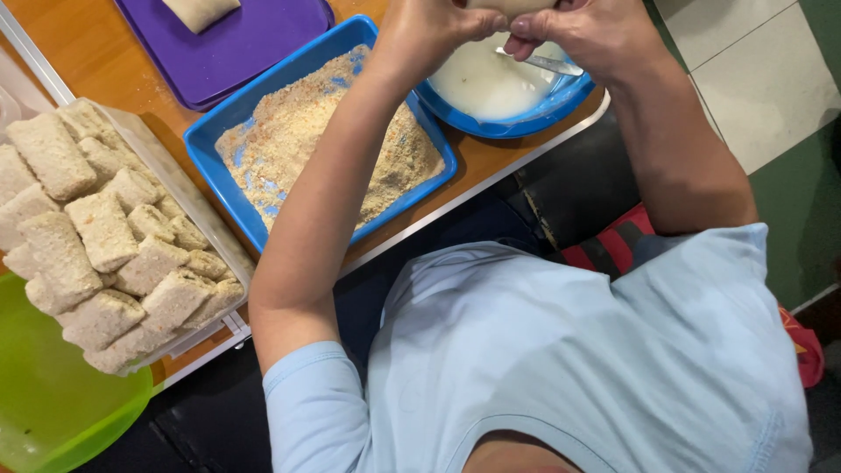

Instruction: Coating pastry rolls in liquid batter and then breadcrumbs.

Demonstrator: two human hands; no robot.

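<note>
My left hand (429,35) and my right hand (587,31) meet at the top edge of the view. Both are closed around a pale roll (508,5), most of it cut off by the frame. They hold it above a round blue bowl (526,123) of white batter, where a metal spoon (547,64) rests. Just left of the bowl, under my left forearm, lies a blue rectangular tray (229,123) of breadcrumbs.
A clear container (180,184) heaped with several breaded rolls (96,236) stands at the left, next to a green lid (53,394). A purple tray (263,44) holding one uncoated roll (200,10) sits behind on the wooden table (88,52). Tiled floor shows at the right.
</note>
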